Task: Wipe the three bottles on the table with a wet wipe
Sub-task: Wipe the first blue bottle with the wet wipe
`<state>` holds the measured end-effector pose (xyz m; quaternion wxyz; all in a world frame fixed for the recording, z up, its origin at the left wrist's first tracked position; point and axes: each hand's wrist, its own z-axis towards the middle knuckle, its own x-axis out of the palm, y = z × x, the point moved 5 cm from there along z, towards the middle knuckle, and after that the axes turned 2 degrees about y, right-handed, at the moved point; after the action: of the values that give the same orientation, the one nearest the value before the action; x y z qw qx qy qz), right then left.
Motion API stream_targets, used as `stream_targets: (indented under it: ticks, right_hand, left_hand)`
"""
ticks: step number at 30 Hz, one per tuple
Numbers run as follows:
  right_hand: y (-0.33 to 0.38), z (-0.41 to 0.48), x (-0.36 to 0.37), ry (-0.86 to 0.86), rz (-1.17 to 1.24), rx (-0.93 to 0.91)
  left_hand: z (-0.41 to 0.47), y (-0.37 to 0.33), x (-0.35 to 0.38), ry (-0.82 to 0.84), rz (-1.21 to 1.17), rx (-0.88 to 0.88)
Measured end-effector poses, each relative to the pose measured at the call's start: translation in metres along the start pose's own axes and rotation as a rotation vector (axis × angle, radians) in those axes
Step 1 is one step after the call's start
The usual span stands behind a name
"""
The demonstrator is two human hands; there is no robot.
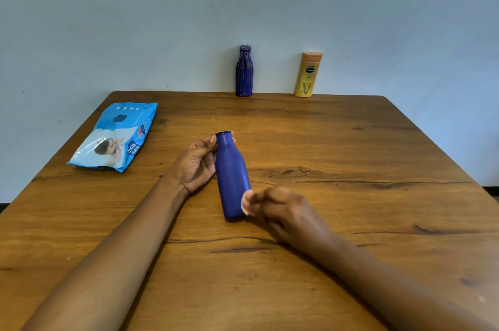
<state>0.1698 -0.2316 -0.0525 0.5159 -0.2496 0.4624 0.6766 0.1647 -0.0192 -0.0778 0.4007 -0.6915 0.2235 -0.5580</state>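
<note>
Head view: grips the blue bottle [232,176] at neck and shoulder with the left hand [195,163], fingers curled round it, over the middle of the tabletop [351,155], cap end toward the far edge. Presses a white wet wipe [247,203] against the bottle's base end with the right hand [275,209], fingers bunched on the wipe, blurred. Looks like light, stiff, smooth plastic, likely slippery once damp; best held at the narrow neck. Upright at the far edge: dark bottle [243,71], yellow bottle [307,75]. Near the left edge: wipes pack [116,136].

I read this as a plain home room: wooden bench [351,141], bare pale wall [135,20], baby-wipes pack [116,136], Vaseline lotion bottle [307,75].
</note>
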Motion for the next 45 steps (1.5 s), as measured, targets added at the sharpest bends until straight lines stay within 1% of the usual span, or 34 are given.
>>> stream_targets:
  ticks: [3,7,10,12,15,20,23,26,30,34,36,39,42,44,45]
  right_hand:
    - [0.002,0.004,-0.003,0.049,-0.017,-0.059]
    - [-0.008,0.057,-0.012,-0.073,-0.085,-0.014]
    - [-0.009,0.06,-0.008,-0.136,-0.095,0.037]
    - [-0.001,0.038,-0.002,-0.097,-0.081,0.047]
    - [0.015,0.012,0.007,0.022,-0.117,-0.068]
    - [0.023,0.025,0.009,0.069,-0.243,-0.106]
    - [0.028,0.03,0.015,0.107,-0.291,-0.094]
    - [0.032,0.032,0.016,0.106,-0.323,-0.068]
    - [0.035,0.034,0.016,0.102,-0.336,-0.081]
    - [0.031,0.032,0.007,0.013,-0.318,-0.085]
    - [0.03,0.032,0.008,-0.002,-0.312,-0.115]
    - [0.033,0.033,0.014,0.019,-0.314,-0.159]
    - [0.04,0.035,0.015,0.035,-0.317,-0.162]
    - [0.045,0.036,0.008,-0.021,-0.233,-0.176]
    - [0.045,0.037,0.001,-0.087,-0.142,-0.168]
  left_hand:
    - [-0.003,-0.001,0.005,0.0,-0.001,-0.001]
    - [-0.001,-0.002,0.002,0.012,0.002,0.03]
    - [-0.001,-0.002,0.0,0.006,0.001,0.028]
    - [-0.001,-0.001,0.002,-0.009,0.009,0.032]
    - [-0.002,-0.001,0.005,-0.007,0.021,0.034]
    - [-0.002,-0.001,0.0,-0.017,0.019,-0.001]
    - [-0.003,-0.005,0.0,-0.059,0.11,0.022]
    - [-0.002,-0.007,0.001,-0.125,0.232,-0.001]
    - [-0.001,-0.006,-0.002,-0.169,0.134,-0.009]
    - [-0.003,-0.004,-0.005,-0.107,-0.041,-0.047]
    - [-0.002,-0.002,-0.005,-0.088,-0.07,-0.064]
    - [-0.004,-0.002,-0.006,-0.107,-0.104,-0.044]
    - [-0.003,-0.002,-0.007,-0.1,-0.092,-0.04]
    - [-0.002,-0.002,-0.007,-0.071,-0.108,-0.05]
    - [-0.003,-0.003,-0.005,-0.045,-0.124,-0.061]
